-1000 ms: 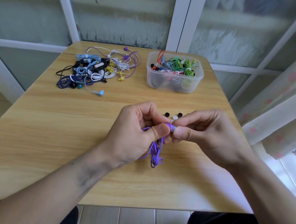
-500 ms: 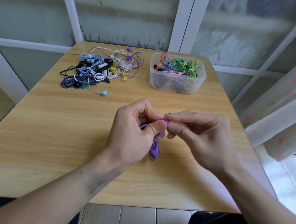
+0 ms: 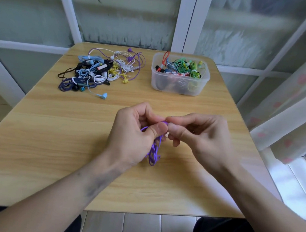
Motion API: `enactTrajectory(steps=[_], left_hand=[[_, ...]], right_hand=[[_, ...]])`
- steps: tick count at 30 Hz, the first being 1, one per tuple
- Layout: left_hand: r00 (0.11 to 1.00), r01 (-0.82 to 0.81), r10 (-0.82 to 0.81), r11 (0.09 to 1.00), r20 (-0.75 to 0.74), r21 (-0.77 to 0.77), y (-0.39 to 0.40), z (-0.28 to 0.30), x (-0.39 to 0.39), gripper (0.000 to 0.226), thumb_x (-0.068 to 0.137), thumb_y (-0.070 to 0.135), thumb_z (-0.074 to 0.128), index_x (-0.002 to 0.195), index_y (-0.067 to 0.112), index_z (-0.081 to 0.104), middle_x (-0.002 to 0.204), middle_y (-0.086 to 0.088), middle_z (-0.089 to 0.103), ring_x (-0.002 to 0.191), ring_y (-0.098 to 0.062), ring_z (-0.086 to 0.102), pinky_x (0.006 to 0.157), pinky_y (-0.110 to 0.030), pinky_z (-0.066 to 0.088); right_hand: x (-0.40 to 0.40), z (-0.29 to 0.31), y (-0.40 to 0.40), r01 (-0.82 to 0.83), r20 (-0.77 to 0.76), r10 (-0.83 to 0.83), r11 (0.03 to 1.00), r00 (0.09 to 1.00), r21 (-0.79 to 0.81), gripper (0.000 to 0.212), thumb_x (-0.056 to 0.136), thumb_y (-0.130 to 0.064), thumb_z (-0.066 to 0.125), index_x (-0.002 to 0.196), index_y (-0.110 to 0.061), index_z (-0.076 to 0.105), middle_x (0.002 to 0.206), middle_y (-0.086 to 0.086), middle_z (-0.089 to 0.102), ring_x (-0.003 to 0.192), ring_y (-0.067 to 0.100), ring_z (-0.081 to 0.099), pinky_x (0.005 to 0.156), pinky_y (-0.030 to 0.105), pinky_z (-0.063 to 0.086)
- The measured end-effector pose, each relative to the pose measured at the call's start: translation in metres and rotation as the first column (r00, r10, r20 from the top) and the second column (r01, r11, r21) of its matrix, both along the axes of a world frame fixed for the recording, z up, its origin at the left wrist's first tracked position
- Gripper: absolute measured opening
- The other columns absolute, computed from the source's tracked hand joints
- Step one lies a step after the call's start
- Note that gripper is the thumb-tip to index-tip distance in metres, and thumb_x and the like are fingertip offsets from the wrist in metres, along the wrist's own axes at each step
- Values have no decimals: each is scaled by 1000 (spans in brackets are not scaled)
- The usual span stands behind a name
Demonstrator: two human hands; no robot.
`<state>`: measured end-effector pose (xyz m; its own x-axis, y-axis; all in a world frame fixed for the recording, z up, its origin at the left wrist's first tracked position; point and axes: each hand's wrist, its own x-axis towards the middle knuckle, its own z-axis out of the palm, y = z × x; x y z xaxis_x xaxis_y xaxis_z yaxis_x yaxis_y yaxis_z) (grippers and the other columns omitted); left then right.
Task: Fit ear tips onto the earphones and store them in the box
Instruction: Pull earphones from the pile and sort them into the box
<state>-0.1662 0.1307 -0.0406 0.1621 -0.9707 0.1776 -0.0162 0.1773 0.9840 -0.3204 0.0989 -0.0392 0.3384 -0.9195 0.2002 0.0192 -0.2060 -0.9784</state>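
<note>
Wooden counter point(image 3: 41, 141) before frosted window panes. Left hand point(image 3: 132, 140) pinches purple earphones point(image 3: 153, 152), cord dangling; right hand point(image 3: 200, 134) pinches at the earbud, ear tip hidden. Loose earphone pile point(image 3: 100, 70) far left; clear box point(image 3: 180, 74) far right.

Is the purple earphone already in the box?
No, the purple earphone is pinched between the left hand and right hand above the table, well short of the box.

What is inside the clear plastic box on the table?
The clear plastic box holds bundled earphones, mostly green, with red, blue and black ones. The lower layers are blurred by the wall, so their count is unclear.
</note>
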Motion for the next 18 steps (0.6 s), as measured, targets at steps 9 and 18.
enactTrajectory(steps=[9,18], left_hand=[[965,-47,91,983,245,-180,-7,-8,6,12,76,11,74,74,15,62,70,1,67,67,-27,65,65,-43,54],[997,16,-23,996,-77,-86,-11,-6,-4,18,74,11,69,85,0,60,78,-6,74,63,-20,69,63,-28,57]], right_hand=[[-2,5,-1,-89,147,42,939,988,333,25,71,-13,74,95,-5,75,71,12,71,63,19,64,67,24,55],[-9,9,-12,-3,-75,2,1000,997,-14,11,81,-3,76,88,-11,74,71,-4,74,57,6,65,54,14,48]])
